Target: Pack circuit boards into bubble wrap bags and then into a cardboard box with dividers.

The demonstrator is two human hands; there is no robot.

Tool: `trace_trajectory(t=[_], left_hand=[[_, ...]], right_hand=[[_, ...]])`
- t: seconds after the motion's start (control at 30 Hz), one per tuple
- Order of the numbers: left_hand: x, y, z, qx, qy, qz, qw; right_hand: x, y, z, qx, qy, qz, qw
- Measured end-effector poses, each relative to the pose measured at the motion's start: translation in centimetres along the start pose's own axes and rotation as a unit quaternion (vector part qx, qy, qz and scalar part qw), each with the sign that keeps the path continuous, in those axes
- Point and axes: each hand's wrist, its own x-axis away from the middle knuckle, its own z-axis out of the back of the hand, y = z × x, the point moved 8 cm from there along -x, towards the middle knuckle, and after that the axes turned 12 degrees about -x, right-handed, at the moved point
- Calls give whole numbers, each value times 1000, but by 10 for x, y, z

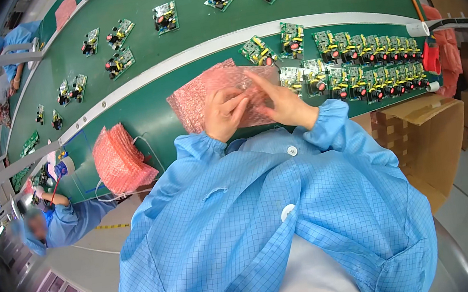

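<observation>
Two hands: both are working a pink bubble-wrap bag (210, 93) just above the centre of the view, over a green worktop (153, 106).
Left hand: the left hand (225, 114) is pinching the bag's near edge, its grip closing on the pink film with fingers curled.
Right hand: the right hand (284, 102) is lying at 3 o'clock of the left one, touching it, fingers pressing together on the same bag.
Bag position: the bag is spreading toward 11 o'clock from the hands, partly lifted off the worktop.
Sleeves: blue checked coat sleeves (325, 129) are coming up from the lower edge.
Bag stack: a pile of pink bubble-wrap bags (120, 160) is lying at 8 o'clock of the hands, well apart from them.
Board rows: packed green circuit boards (370, 62) are lining up at 3 o'clock, near the right hand.
Loose boards: scattered circuit boards (118, 61) are sitting on the green belt toward 11 o'clock.
Carton: an open cardboard box (425, 134) is standing at 4 o'clock.
Co-worker: another person in blue (62, 222) is sitting at 8 o'clock, far off.
</observation>
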Motion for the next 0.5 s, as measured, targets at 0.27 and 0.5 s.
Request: trace_trajectory(t=[0.27,0.5], left_hand=[[36,-71,41,-148,30,157,976],[57,-117,8,-280,-78,79,954]], right_hand=[[-18,-12,3,197,37,161,966],[-40,93,-99,299,-97,101,944]])
